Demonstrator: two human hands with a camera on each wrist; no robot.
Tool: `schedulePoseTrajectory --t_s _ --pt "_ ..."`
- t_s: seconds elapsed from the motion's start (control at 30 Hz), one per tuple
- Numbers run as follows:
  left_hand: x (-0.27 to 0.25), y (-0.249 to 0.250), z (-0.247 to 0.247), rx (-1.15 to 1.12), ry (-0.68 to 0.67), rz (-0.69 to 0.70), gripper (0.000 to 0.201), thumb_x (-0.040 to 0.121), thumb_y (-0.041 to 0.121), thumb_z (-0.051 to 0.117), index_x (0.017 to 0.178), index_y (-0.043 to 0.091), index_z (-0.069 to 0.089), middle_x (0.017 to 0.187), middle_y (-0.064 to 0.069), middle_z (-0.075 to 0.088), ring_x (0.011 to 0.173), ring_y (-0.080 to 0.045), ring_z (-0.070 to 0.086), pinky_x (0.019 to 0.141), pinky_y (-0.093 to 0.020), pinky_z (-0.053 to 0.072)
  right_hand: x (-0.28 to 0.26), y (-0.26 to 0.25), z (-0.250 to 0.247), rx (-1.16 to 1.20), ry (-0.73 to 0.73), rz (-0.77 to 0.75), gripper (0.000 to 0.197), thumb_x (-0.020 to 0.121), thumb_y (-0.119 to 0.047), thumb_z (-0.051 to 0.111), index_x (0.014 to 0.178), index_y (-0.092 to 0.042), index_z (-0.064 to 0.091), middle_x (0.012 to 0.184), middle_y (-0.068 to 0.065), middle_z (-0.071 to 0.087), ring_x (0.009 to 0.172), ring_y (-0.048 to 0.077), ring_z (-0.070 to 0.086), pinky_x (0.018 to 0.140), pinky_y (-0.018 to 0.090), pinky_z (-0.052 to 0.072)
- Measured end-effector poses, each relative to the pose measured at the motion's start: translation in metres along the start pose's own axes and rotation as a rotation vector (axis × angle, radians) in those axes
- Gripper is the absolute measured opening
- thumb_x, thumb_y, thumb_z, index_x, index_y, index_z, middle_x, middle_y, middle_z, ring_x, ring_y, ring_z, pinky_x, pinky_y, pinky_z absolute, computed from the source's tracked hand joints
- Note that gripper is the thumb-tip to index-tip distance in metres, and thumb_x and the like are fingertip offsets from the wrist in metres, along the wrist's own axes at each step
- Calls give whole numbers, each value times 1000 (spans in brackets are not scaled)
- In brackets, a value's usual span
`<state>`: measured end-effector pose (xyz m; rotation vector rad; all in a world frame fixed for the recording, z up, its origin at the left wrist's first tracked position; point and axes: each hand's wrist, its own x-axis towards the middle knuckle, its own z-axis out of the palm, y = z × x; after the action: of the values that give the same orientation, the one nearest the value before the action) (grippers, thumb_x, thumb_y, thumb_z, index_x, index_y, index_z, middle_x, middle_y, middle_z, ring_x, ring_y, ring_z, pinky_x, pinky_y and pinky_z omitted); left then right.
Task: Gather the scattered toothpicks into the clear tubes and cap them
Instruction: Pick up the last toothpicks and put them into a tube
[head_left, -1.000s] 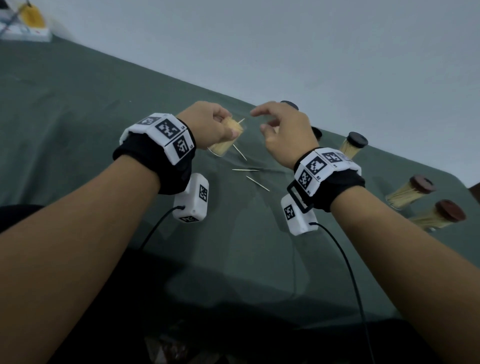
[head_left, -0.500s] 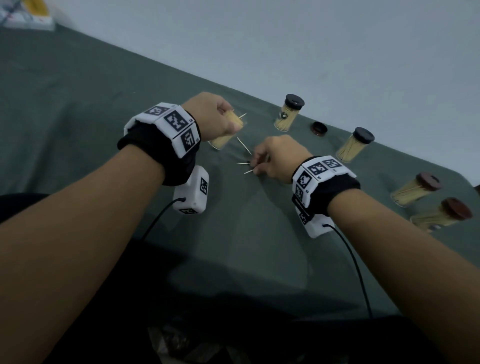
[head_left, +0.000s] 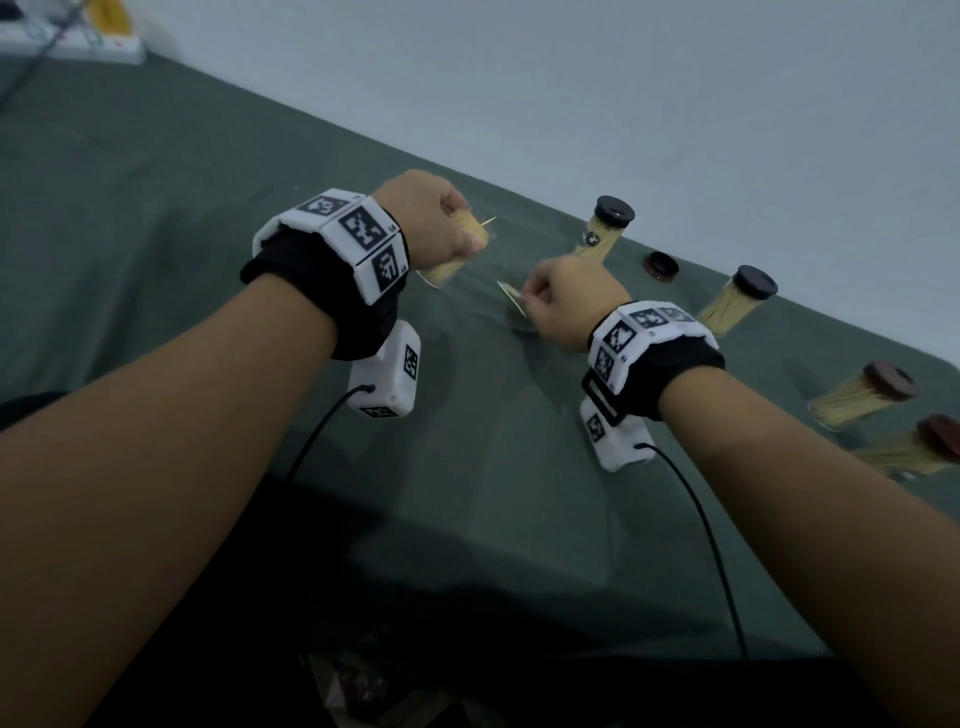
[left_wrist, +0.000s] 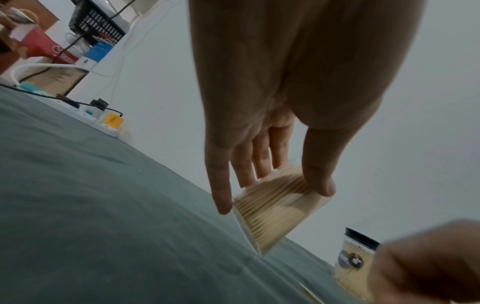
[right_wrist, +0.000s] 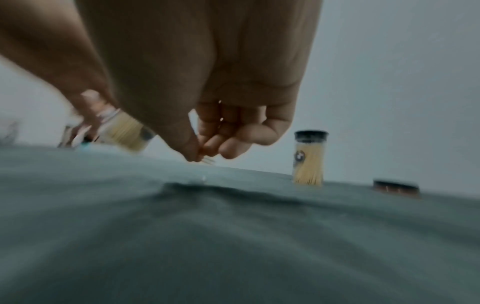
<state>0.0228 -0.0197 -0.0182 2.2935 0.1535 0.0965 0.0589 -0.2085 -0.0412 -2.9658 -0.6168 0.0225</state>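
Pinched thin pale wooden toothpicks (head_left: 511, 298) in right hand (head_left: 563, 301) just above green cloth (head_left: 208, 171), tips slanting up-left toward open clear plastic tube (head_left: 454, 249) of toothpicks, gripped tilted in left hand (head_left: 431, 221), mouth up-right.

Uncapped clear tube (head_left: 451, 248) packed with toothpicks, tilted, off the cloth; loose toothpicks (head_left: 511, 298) pinched nearby; loose cap (head_left: 662, 265) lying beyond.
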Motion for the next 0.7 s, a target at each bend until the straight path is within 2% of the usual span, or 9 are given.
schedulePoseTrajectory --t_s 0.07,0.17,0.3,0.43,0.57,0.7 --pt "0 0 -1 36 2 3 49 84 37 71 129 21 58 126 2 61 115 -17 58 97 -28 45 9 -2 -4 101 75 72 16 88 -20 55 84 -16 70 89 5 72 87 23 66 80 34 55" --pt "0 -1 -2 77 -4 1 50 85 36 70 131 21 58 129 1 60 118 -18 57 101 -29 43 22 -8 -3 87 54 119 18 88 -21 56 84 -15 72 91 5 72 87 23 66 77 31 55" --pt "3 -3 -2 89 2 -8 48 85 36 71 129 22 59 128 1 61 117 -19 57 99 -28 43 37 -17 9 -38 -21 168 18 85 -25 61 94 -12 71 96 9 69 77 25 62 58 25 45" --pt "6 -6 -1 100 10 -12 46 84 35 72 127 22 60 128 1 61 117 -19 57 96 -26 42 42 -21 15 -91 -41 163 20 82 -16 64 100 -9 70 100 13 68 85 29 65 70 29 53" --pt "8 -7 0 118 10 -20 48 85 35 72 129 22 59 131 0 59 120 -20 55 95 -27 41 42 -20 15 -89 -64 180 27 84 -12 63 111 -7 67 109 14 66 96 31 65 72 29 50" --pt "7 -8 4 128 -3 -15 50 84 36 72 130 22 58 131 0 59 120 -21 55 99 -30 42 37 -19 11 -99 -73 151 18 82 -9 63 99 -6 70 98 15 68 85 32 65 73 33 55"
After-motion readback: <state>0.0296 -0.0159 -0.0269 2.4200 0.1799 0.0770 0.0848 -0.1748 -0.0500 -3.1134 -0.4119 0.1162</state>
